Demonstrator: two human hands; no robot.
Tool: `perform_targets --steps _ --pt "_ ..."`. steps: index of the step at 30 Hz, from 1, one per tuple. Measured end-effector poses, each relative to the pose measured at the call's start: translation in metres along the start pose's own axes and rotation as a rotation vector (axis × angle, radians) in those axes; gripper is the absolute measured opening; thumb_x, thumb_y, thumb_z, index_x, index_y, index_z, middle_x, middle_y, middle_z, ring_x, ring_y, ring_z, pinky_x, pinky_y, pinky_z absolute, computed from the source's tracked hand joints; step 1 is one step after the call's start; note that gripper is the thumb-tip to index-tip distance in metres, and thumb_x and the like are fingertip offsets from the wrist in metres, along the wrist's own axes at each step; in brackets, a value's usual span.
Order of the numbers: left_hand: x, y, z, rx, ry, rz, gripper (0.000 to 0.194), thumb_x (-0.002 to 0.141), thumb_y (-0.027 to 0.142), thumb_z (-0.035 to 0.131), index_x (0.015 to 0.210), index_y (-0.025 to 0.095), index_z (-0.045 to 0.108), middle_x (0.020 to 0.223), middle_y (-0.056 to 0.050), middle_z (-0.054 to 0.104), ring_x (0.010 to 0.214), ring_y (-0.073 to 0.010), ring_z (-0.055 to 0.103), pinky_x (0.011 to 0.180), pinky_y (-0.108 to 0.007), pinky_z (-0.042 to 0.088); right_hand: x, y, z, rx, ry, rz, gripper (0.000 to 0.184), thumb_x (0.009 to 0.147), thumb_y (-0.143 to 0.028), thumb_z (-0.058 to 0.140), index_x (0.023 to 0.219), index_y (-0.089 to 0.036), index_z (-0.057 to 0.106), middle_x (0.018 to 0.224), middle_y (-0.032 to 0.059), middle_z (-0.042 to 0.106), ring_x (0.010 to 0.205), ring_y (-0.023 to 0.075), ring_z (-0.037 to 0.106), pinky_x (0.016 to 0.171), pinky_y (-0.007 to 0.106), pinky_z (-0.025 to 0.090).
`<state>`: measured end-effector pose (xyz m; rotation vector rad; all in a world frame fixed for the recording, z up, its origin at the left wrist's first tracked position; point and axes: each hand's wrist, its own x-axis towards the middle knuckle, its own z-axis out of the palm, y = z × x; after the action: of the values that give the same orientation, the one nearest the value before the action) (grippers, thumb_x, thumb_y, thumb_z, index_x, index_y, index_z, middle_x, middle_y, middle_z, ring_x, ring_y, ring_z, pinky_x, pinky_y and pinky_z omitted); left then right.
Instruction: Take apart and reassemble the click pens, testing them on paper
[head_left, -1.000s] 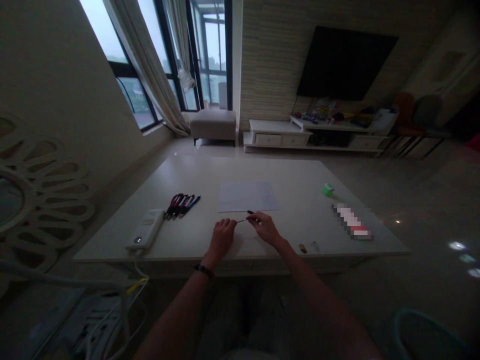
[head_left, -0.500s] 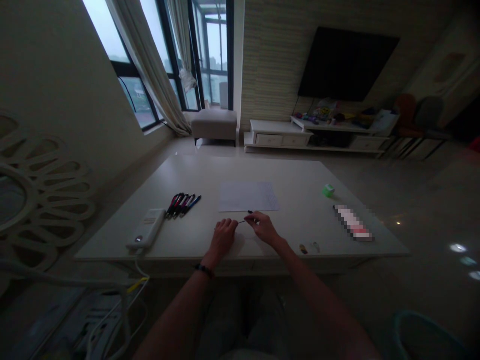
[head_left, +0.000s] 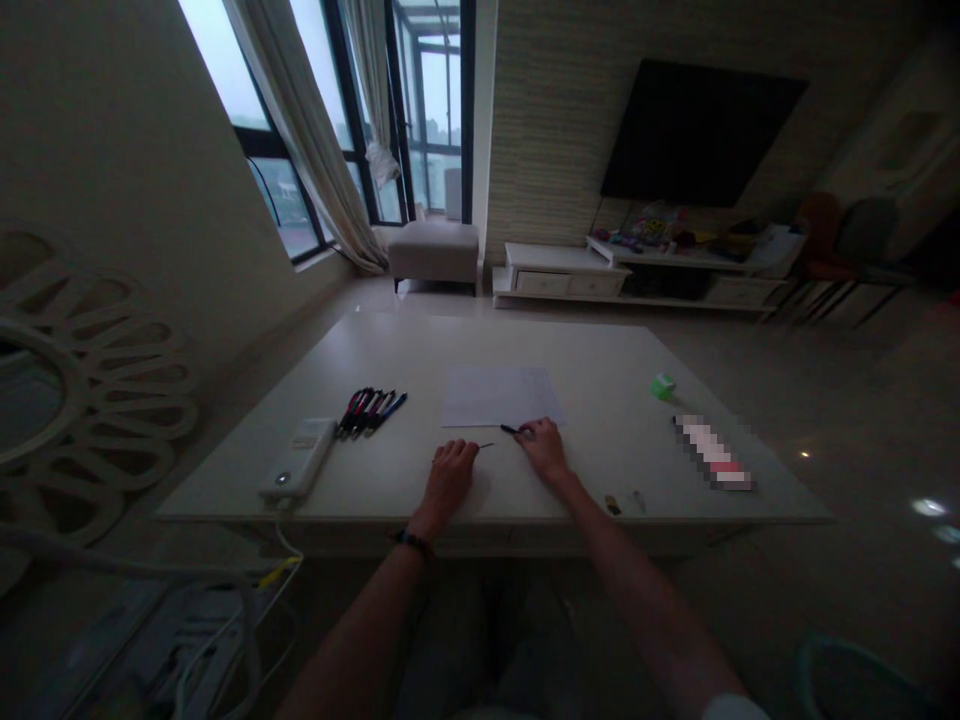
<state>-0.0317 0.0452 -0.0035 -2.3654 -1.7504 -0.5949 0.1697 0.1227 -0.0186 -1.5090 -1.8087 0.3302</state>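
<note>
My left hand [head_left: 448,482] lies near the table's front edge, fingers curled, with a thin dark rod [head_left: 486,446] poking out to the right, probably a pen refill. My right hand [head_left: 543,450] sits just below the sheet of paper [head_left: 499,396], holding the end of a black pen-like piece [head_left: 511,430]. The two pieces do not touch. Left of my hands, several pens [head_left: 371,412] lie side by side on the white table [head_left: 600,420]. Beyond them is a white power bank [head_left: 296,458] with a cable.
A small green object [head_left: 663,386] and a pixelated long box [head_left: 711,452] lie at the table's right. Two tiny items [head_left: 622,503] sit near the front edge. Cables run on the floor at lower left. An ottoman and TV cabinet stand beyond the table.
My hands have drawn slightly apart, with my right hand moving right and lower. The thin rod now stops short of my right hand. The view has shifted slightly.
</note>
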Motion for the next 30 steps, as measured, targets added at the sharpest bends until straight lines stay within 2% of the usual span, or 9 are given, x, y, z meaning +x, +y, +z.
perform_targets --steps 4,9,13,21,26,30 --pt "0.000 0.000 0.000 0.020 0.010 -0.015 0.016 0.085 0.013 0.039 0.091 0.020 0.052 0.087 -0.004 0.055 0.082 -0.0197 0.046 0.073 -0.033 0.034 -0.006 -0.004 -0.002 0.183 -0.026 -0.003 0.011 0.074 -0.028 0.059 0.077 -0.018 0.064 0.080 0.0058 0.062 0.079 0.0182 0.056 0.074 0.030 0.042" --pt "0.000 0.000 0.001 0.015 0.009 -0.015 0.016 0.085 0.013 0.040 0.092 0.021 0.052 0.086 -0.004 0.055 0.081 -0.0199 0.046 0.072 -0.033 0.033 -0.022 -0.019 -0.024 0.393 -0.079 -0.056 0.014 0.075 -0.031 0.057 0.079 -0.018 0.062 0.077 0.0023 0.065 0.070 0.0149 0.057 0.064 0.025 0.042" --pt "0.000 -0.001 0.002 0.004 0.010 -0.021 0.017 0.086 0.013 0.038 0.092 0.021 0.052 0.086 -0.004 0.054 0.081 -0.0199 0.046 0.072 -0.033 0.033 -0.027 -0.027 -0.035 0.425 -0.064 -0.075 0.015 0.075 -0.031 0.058 0.079 -0.018 0.064 0.077 0.0027 0.066 0.069 0.0147 0.057 0.064 0.026 0.043" --pt "0.000 -0.001 0.001 0.019 0.009 -0.013 0.016 0.086 0.014 0.038 0.092 0.020 0.052 0.086 -0.004 0.054 0.082 -0.0199 0.046 0.072 -0.033 0.033 -0.025 -0.035 -0.033 0.443 -0.072 -0.099 0.017 0.074 -0.033 0.058 0.080 -0.018 0.065 0.079 0.0045 0.067 0.072 0.0164 0.059 0.066 0.028 0.045" --pt "0.000 -0.002 0.000 0.024 -0.012 -0.024 0.018 0.085 0.012 0.039 0.094 0.020 0.052 0.088 -0.005 0.055 0.083 -0.0201 0.047 0.073 -0.033 0.033 -0.026 -0.032 -0.036 0.455 -0.010 -0.063 0.018 0.074 -0.034 0.059 0.080 -0.018 0.065 0.081 0.0053 0.067 0.072 0.0171 0.059 0.065 0.029 0.046" --pt "0.000 -0.001 -0.001 0.027 -0.014 -0.018 0.018 0.085 0.013 0.039 0.094 0.021 0.053 0.088 -0.005 0.055 0.083 -0.0202 0.047 0.072 -0.033 0.033 -0.025 -0.034 -0.035 0.474 -0.036 -0.092 0.017 0.074 -0.033 0.060 0.079 -0.019 0.065 0.080 0.0047 0.067 0.072 0.0170 0.060 0.065 0.029 0.046"
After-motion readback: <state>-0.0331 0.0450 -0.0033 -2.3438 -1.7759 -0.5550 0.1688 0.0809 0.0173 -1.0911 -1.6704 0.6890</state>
